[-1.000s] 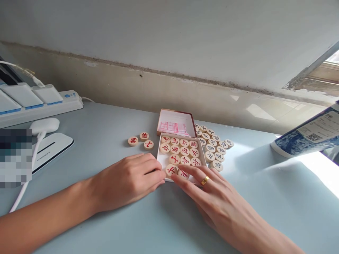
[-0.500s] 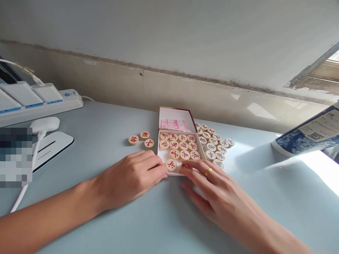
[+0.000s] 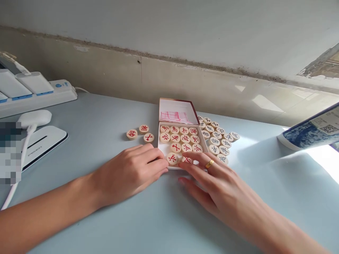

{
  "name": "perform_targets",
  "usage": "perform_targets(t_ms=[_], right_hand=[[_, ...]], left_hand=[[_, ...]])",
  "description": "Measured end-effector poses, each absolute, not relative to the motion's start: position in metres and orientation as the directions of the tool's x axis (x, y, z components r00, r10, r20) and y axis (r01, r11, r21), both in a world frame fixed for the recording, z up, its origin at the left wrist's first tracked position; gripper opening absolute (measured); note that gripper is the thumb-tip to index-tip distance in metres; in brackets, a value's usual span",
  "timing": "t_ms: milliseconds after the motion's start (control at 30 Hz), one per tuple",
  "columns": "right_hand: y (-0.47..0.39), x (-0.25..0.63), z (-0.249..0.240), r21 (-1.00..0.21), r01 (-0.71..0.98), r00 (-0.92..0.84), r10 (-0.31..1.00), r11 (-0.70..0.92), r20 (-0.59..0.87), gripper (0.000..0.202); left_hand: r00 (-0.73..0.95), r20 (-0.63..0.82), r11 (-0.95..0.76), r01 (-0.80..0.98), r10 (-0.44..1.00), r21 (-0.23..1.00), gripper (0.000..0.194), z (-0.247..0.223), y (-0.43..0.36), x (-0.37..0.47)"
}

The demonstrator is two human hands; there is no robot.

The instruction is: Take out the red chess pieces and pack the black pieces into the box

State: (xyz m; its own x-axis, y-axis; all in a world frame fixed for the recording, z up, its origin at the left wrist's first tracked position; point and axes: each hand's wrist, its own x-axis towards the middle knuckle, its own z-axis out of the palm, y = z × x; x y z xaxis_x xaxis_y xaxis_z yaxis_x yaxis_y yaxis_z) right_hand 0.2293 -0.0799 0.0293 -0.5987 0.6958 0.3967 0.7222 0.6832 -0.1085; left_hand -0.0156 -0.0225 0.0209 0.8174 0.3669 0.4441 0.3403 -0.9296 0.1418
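An open white box (image 3: 158, 141) holds several round wooden pieces with red characters, one of them a piece (image 3: 172, 158) near its front edge. My left hand (image 3: 137, 169) rests at the box's front left corner, its fingers closed round that corner. Over the front right part of the box lies my right hand (image 3: 212, 176), with a gold ring. Its fingers are apart and the fingertips touch a red-marked piece (image 3: 187, 160), partly hidden beneath them. Three more red pieces (image 3: 148, 137) lie left of the box. Several dark-marked pieces (image 3: 214, 141) are grouped to its right.
A power strip (image 3: 63, 91) with white chargers stands at the back left, above a white pad (image 3: 45, 143) and a cable. A blue and white cylindrical container (image 3: 307, 135) is at the right. The wall runs behind the table.
The view has shifted slightly, moving the box up in the picture. My right fingers have uncovered more of the front right piece. My left hand stays at the corner.
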Motion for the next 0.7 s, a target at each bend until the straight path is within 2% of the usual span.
perform_targets(t_ms=[133,267,433,700], right_hand=[[-0.081,0.23,0.026,-0.061,0.716,-0.585,0.646,0.695,0.49,0.021],[-0.083,0.236,0.026,-0.044,0.707,-0.58,0.615,0.705,0.535,0.032],[-0.091,0.242,0.032,-0.141,0.635,-0.586,0.592,0.76,0.554,0.034],[-0.099,0.233,0.034,-0.259,0.472,-0.656,0.532,0.843,0.535,0.018]], left_hand=[[0.818,0.445,-0.93,0.344,0.364,0.128,0.019,0.021,-0.022,-0.015],[0.817,0.454,-0.929,0.361,0.356,0.08,0.018,0.022,-0.024,-0.015],[0.745,0.591,-0.916,0.4,0.31,-0.024,0.016,0.026,-0.029,-0.015],[0.79,0.589,-0.981,0.194,0.171,0.024,0.013,0.034,-0.037,-0.01]])
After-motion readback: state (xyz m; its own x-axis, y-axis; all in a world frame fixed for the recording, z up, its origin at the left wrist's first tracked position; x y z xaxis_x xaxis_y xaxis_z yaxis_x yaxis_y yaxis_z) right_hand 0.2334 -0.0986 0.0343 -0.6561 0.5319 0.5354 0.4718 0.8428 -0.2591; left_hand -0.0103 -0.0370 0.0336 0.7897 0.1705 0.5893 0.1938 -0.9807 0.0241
